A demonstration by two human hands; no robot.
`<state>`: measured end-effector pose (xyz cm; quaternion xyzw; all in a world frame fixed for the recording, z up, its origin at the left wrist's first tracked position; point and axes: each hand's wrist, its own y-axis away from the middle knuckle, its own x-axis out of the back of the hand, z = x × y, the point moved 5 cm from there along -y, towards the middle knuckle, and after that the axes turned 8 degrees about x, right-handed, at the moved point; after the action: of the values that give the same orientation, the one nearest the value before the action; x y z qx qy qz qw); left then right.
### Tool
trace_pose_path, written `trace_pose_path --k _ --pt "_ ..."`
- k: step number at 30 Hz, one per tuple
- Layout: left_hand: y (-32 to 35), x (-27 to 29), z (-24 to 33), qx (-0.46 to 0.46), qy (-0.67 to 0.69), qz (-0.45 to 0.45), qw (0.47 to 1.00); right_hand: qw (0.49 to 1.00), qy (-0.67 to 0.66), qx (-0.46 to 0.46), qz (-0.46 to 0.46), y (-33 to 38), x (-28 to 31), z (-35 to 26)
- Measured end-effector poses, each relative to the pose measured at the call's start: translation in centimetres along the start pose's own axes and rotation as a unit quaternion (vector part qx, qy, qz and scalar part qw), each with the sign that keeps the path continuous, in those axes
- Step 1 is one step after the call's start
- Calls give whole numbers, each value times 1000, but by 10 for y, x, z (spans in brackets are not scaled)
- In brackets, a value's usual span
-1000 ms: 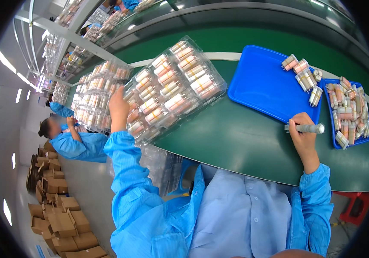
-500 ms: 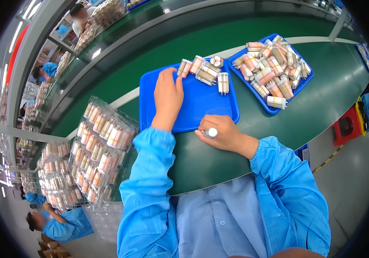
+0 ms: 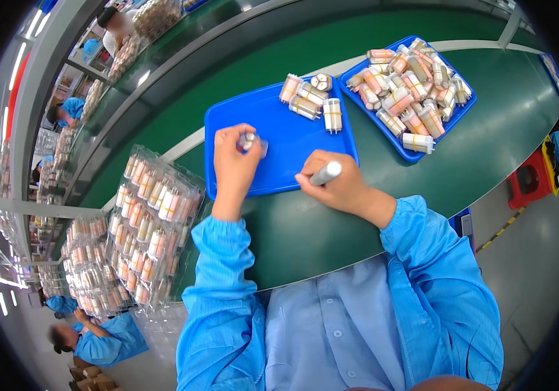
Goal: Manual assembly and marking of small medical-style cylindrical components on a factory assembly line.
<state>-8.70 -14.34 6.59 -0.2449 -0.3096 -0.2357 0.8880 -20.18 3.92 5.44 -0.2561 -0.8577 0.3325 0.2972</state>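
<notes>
My left hand [image 3: 235, 163] is closed around a small cylindrical part in a clear sleeve [image 3: 252, 143], its end turned up, over the left side of a blue tray [image 3: 279, 176]. My right hand [image 3: 338, 186] grips a thick silver-grey marker pen [image 3: 326, 173] near the tray's front right corner; the pen's lower end is hidden by the fingers. At the tray's back right lie several similar parts [image 3: 307, 99], white, pink and grey with yellow bands and short pins at one end.
A second blue tray [image 3: 416, 157], heaped with the same parts, stands right of the first on the green table [image 3: 488, 130]. Clear blister trays of parts [image 3: 152, 221] are stacked at left. A red stool [image 3: 528, 179] is beyond the right edge. Co-workers sit at left.
My left hand has picked up one part from the back of the tray and drawn it left and nearer. The marker pen in my right hand has tilted, showing more of its length.
</notes>
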Motion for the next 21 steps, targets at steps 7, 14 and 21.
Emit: trace_pose_path --k 7,14,21 --pt "95 29 45 -123 -37 -25 991 983 -151 -98 43 -3 3 -1" --pt "127 2 31 -58 60 -95 992 986 -156 -57 25 4 -5 -7" --pt "134 -7 11 -11 104 -93 990 989 -137 -41 -49 13 -24 -12"
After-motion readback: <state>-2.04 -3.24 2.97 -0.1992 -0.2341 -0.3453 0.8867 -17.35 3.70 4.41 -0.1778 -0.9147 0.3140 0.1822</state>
